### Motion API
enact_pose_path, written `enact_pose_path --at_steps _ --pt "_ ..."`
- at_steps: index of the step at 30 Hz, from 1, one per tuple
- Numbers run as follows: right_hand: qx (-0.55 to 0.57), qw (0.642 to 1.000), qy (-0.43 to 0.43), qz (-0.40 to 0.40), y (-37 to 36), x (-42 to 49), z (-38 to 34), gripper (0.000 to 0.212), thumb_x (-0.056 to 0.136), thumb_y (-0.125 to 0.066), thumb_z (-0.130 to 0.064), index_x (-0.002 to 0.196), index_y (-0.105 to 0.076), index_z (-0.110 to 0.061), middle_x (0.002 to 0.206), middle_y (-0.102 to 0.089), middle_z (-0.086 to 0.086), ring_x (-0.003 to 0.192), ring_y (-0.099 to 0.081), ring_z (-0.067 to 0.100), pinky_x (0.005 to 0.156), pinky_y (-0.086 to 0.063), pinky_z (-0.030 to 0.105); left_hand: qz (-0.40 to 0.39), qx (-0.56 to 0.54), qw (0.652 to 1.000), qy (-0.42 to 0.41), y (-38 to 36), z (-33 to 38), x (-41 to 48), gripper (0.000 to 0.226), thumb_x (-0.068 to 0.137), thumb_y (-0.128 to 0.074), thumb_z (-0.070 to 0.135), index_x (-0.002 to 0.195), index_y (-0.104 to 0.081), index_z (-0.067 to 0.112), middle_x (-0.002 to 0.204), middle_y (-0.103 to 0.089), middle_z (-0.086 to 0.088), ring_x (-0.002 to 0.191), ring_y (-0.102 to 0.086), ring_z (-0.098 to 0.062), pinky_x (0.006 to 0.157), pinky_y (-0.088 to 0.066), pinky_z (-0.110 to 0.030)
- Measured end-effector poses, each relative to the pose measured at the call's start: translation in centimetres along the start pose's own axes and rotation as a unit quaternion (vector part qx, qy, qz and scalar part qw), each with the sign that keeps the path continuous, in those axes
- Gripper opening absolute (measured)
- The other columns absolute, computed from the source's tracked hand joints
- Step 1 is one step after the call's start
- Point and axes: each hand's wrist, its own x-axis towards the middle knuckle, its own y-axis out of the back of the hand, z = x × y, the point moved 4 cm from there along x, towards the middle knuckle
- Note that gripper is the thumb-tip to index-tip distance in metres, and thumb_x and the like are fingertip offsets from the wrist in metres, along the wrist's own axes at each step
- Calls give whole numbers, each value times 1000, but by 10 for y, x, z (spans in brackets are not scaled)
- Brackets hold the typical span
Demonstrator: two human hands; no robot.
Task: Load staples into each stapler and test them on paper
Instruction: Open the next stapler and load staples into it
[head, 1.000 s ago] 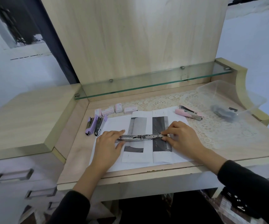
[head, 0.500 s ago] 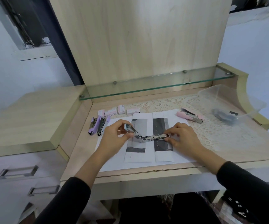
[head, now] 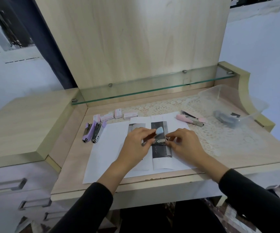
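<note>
Two-handed: grips silver metal stapler with pale blue cap point(head: 159, 140) in left hand point(head: 136, 145) from nine o'clock, pinches its three o'clock end with right hand point(head: 184, 143), atop white printed paper point(head: 102, 148).

The glass shelf point(head: 152, 89) juts over the desk's point(head: 68, 165) back edge, just behind the row of staple boxes point(head: 118, 114). The purple stapler point(head: 87, 135) blocks the strip left of the paper point(head: 105, 155). The pink stapler point(head: 190, 118) and clear tub point(head: 228, 98) sit back right on the lace mat point(head: 219, 138). The left hand point(head: 136, 145) and right hand point(head: 184, 143), gripping the blue-capped stapler point(head: 159, 141), fill the paper's middle. Lace nearer the front right lies open.
</note>
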Motion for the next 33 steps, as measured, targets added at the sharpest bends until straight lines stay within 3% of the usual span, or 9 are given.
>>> enact_pose_path --at_steps 4,7,10,14,18,20,24,27,33 --pt "25 1000 10 -3 0 -1 -1 32 80 -67 -22 110 -65 -30 82 -67 -6 73 -48 12 69 -34 25 -9 15 1000 -12 -2 -2 1 28 78 -64 12 105 -69 7 86 -69 -5 76 -60 -17 72 -45 -20" --pt "49 998 37 20 2 -2 -4 44 75 -72 -21 115 -61 -35 82 -65 -3 66 -47 11 68 -39 25 -39 38 998 -19 -11 -1 1 25 76 -63 9 100 -71 7 78 -66 -6 73 -53 -12 72 -37 -8" --pt "74 996 52 23 4 -3 -6 33 75 -72 -22 106 -67 -32 87 -66 -2 68 -50 13 68 -45 30 -53 36 998 -9 -15 -2 1 23 74 -63 6 96 -71 5 74 -64 -7 72 -51 -12 72 -33 -4" --pt "60 997 44 8 4 -2 -10 21 81 -66 -26 102 -70 -28 97 -70 -7 86 -57 18 78 -44 33 -61 40 997 -10 -16 -2 2 23 73 -64 6 94 -72 5 72 -64 -7 66 -56 -22 70 -33 -6" --pt "49 998 29 -11 4 -3 -11 22 83 -64 -23 103 -68 -29 68 -51 -24 81 -50 15 72 -36 29 -60 34 998 -6 -17 -4 2 23 74 -62 8 94 -72 5 73 -63 -7 68 -54 -18 70 -32 -4" --pt "44 999 27 -15 3 -2 -10 21 82 -64 -21 102 -69 -27 66 -45 -25 81 -47 12 69 -30 25 -62 36 997 -12 -19 -4 1 23 74 -61 7 95 -72 5 73 -62 -7 72 -48 -11 70 -32 -6" --pt "32 998 46 -12 1 -3 -10 21 81 -65 -19 101 -70 -23 76 -59 -13 89 -52 16 70 -32 16 -50 31 998 -14 -21 -5 -1 24 76 -60 6 97 -71 5 75 -62 -6 74 -44 -8 72 -33 -4" --pt "50 997 59 5 0 -3 -7 21 77 -70 -17 98 -71 -20 95 -65 3 93 -58 21 80 -39 25 -52 30 998 -17 -19 -6 0 25 76 -60 7 98 -71 5 76 -62 -6 74 -44 -7 73 -30 2" --pt "73 995 71 9 3 -5 -8 29 81 -66 -17 108 -67 -27 90 -59 0 82 -52 13 74 -38 23 -61 23 998 -18 -14 -6 0 29 80 -65 7 108 -67 9 84 -63 -6 77 -48 -10 74 -32 0"
